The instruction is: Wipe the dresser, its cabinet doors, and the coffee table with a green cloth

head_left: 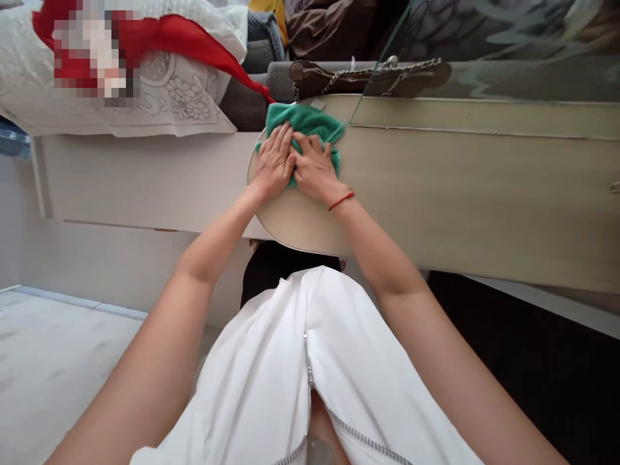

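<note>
A green cloth (310, 116) lies bunched on the rounded left end of a pale tabletop (305, 223). My left hand (274, 163) lies flat on the left part of the cloth, with its fingers stretched forward. Right beside it, my right hand (314, 166) presses on the cloth with bent fingers that grip its folds. The two thumbs almost meet. Part of the cloth is hidden under both hands. A thin red cord circles my right wrist.
A glass pane (436, 58) rests over the table's back right. Behind the table lies a brown bag (334, 76) with a chain strap. At the back left are a red ribbon (194, 42) and a patterned white wrapping (179, 97). A low white panel (145, 181) stands left of the table.
</note>
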The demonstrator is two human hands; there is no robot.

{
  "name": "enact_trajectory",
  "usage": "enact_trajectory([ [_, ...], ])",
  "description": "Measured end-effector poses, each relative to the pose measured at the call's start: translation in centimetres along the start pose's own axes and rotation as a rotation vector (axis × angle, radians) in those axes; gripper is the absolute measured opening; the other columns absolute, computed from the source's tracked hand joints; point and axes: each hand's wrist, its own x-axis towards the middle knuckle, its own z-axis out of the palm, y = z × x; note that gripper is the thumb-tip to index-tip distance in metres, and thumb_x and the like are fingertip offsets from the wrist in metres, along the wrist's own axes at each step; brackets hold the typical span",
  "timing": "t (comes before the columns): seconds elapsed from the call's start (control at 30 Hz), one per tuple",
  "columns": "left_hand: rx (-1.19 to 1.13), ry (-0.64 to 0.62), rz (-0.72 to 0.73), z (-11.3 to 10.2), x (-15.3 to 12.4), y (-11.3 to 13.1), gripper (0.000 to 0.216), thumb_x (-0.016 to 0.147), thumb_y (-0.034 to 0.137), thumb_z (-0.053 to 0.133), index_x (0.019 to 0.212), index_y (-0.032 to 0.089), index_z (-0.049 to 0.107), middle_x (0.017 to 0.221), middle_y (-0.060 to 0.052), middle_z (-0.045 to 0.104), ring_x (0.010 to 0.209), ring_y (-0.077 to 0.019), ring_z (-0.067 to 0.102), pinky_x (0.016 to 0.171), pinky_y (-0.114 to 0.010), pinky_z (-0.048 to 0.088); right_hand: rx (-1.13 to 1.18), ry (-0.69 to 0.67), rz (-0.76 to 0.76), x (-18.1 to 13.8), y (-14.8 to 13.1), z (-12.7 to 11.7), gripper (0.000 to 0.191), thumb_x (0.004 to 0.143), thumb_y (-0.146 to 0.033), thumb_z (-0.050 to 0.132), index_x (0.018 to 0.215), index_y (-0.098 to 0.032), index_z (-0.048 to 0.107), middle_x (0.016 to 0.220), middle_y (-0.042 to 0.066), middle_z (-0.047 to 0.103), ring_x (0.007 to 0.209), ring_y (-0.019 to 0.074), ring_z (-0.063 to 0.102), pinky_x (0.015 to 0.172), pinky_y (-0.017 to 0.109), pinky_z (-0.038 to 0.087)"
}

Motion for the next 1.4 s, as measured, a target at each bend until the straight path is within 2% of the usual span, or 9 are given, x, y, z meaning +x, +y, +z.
enact_trajectory([
  [0.23, 0.005, 0.018, -0.106, 1.8, -19.9, 6.1, 0.084, 0.107, 0.065, 0.014, 0.163, 0.008, 0.039, 0.17, -0.026, 0.038, 0.164, -0.0331, 0.03, 0.131, -0.055, 0.03, -0.023, -0.13, -0.271, -14.1, -4.4, 4.5, 0.051, 0.106, -0.018, 0.037, 0.152, -0.017, 0.058, 0.166, 0.012, 0.045, 0.135, 0.0309, 0.045, 0.108, 0.047, 0.039],
  [0.33, -0.004, -0.011, -0.109, 3.3, -23.2, 8.3, 0.087, 0.106, 0.065, 0.012, 0.163, 0.005, 0.039, 0.167, -0.028, 0.041, 0.164, -0.0345, 0.03, 0.131, -0.056, 0.032, -0.018, -0.149, -0.291, -18.1, -4.4, 5.9, 0.046, 0.107, -0.02, 0.039, 0.145, -0.019, 0.064, 0.159, 0.013, 0.053, 0.127, 0.0293, 0.05, 0.1, 0.044, 0.039],
  [0.43, -0.009, -0.002, -0.122, 3.4, -19.1, 7.2, 0.086, 0.107, 0.063, 0.007, 0.164, 0.006, 0.037, 0.169, -0.026, 0.038, 0.165, -0.0302, 0.027, 0.135, -0.055, 0.026, -0.028, -0.126, -0.183, -15.2, -3.8, 5.6, 0.048, 0.107, -0.019, 0.035, 0.147, -0.018, 0.063, 0.156, 0.016, 0.055, 0.125, 0.0303, 0.051, 0.102, 0.046, 0.038],
  [0.63, 0.004, 0.115, -0.212, 0.2, -2.6, -1.1, 0.083, 0.105, 0.062, -0.003, 0.168, 0.017, 0.028, 0.177, -0.008, 0.03, 0.168, -0.0192, 0.015, 0.136, -0.048, 0.024, -0.007, -0.025, -0.119, 2.5, -1.9, 2.1, 0.049, 0.11, -0.019, 0.026, 0.149, -0.016, 0.055, 0.156, 0.015, 0.049, 0.136, 0.0315, 0.044, 0.113, 0.051, 0.039],
  [0.73, -0.019, 0.135, -0.19, -0.9, 1.5, -3.5, 0.076, 0.107, 0.06, 0.008, 0.169, 0.019, 0.025, 0.177, -0.01, 0.03, 0.169, -0.0198, 0.014, 0.135, -0.046, 0.028, 0.031, 0.052, -0.148, 7.2, -1.1, 1.7, 0.045, 0.11, -0.019, 0.024, 0.138, -0.013, 0.058, 0.147, 0.015, 0.051, 0.135, 0.0306, 0.045, 0.114, 0.051, 0.041],
  [0.87, -0.005, 0.12, -0.102, 0.0, -1.8, -1.6, 0.071, 0.108, 0.054, 0.017, 0.17, 0.02, 0.021, 0.179, -0.011, 0.025, 0.169, -0.0215, 0.012, 0.139, -0.047, 0.016, 0.024, 0.099, -0.15, 2.9, -0.9, 2.6, 0.041, 0.108, -0.023, 0.029, 0.129, -0.012, 0.062, 0.136, 0.016, 0.053, 0.125, 0.029, 0.05, 0.105, 0.043, 0.046],
  [1.13, -0.074, -0.046, 0.124, 8.3, -21.8, 12.7, 0.079, 0.108, 0.048, 0.03, 0.171, 0.007, 0.006, 0.173, -0.027, 0.029, 0.168, -0.0295, 0.012, 0.134, -0.055, 0.032, -0.136, -0.052, -0.196, -22.4, 0.6, 4.6, 0.026, 0.101, -0.023, 0.048, 0.098, -0.021, 0.073, 0.091, 0.012, 0.065, 0.083, 0.0229, 0.053, 0.073, 0.034, 0.034],
  [1.23, -0.097, -0.094, 0.157, 8.7, -19.6, 13.5, 0.076, 0.109, 0.045, 0.032, 0.17, 0.004, 0.013, 0.173, -0.027, 0.028, 0.168, -0.0285, 0.012, 0.135, -0.053, 0.032, -0.135, -0.049, -0.211, -21.9, 2.7, 4.0, 0.026, 0.101, -0.024, 0.048, 0.096, -0.02, 0.073, 0.089, 0.011, 0.065, 0.082, 0.022, 0.054, 0.071, 0.034, 0.034],
  [1.4, -0.123, -0.155, 0.168, 5.6, -3.2, 8.9, 0.069, 0.108, 0.044, 0.033, 0.168, 0.011, 0.028, 0.177, -0.015, 0.028, 0.167, -0.0232, 0.022, 0.138, -0.047, 0.024, -0.159, 0.04, -0.027, -8.7, 7.0, 0.2, 0.027, 0.099, -0.021, 0.047, 0.109, -0.013, 0.07, 0.108, 0.016, 0.067, 0.094, 0.0245, 0.058, 0.073, 0.032, 0.037],
])
